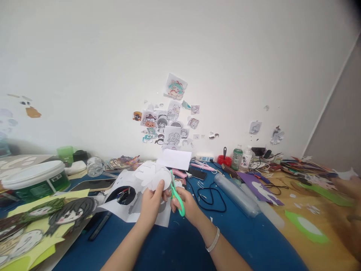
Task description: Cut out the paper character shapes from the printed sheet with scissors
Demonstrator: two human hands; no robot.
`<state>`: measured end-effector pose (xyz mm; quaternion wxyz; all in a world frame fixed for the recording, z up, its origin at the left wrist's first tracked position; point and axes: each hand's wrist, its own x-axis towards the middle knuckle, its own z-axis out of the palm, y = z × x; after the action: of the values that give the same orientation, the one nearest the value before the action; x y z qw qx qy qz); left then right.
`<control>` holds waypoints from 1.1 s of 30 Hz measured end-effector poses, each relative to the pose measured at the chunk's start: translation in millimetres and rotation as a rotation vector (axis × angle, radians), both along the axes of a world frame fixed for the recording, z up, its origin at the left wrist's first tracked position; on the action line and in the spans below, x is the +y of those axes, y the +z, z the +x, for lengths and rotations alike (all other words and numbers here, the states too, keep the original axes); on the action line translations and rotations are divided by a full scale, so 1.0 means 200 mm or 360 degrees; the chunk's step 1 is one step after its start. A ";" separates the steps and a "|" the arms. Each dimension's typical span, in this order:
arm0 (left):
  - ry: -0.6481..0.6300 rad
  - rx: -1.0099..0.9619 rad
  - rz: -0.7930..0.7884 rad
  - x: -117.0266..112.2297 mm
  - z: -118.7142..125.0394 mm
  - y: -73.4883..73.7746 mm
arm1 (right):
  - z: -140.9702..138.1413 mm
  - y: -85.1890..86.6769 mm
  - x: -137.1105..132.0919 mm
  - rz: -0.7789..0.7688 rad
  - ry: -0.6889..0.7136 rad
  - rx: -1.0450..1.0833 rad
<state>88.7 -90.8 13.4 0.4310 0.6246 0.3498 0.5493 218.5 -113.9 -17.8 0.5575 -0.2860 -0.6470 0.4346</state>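
At the paper's edge sit scissors — (blue tabletop spreads below).

My left hand pinches a white paper cutout, and my right hand grips green scissors at its edge. A cut sheet lies below on the blue table. Drawings hang on the wall ahead.

Matt white paper cutout in the left hand; smooth green plastic-handled scissors in the right hand.
Right of both hands lies a glossy, clear plastic roll; far left, a smooth white-lidded plastic tub; beneath, a matt blue tabletop.
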 end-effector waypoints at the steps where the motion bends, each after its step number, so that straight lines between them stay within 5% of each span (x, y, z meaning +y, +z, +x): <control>1: -0.0008 -0.0016 -0.0010 0.00 0.01 -0.01 | 0.00 -0.01 0.00 0.0024 -0.0010 0.0025; 33: 0.0041 -0.0070 0.0040 -0.03 0.05 -0.05 | 0.02 -0.06 0.03 0.0129 -0.0205 -0.0047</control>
<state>99.2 -97.6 3.9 0.4235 0.6133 0.3413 0.5728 222.1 -107.3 -29.6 0.5858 -0.3106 -0.6525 0.3669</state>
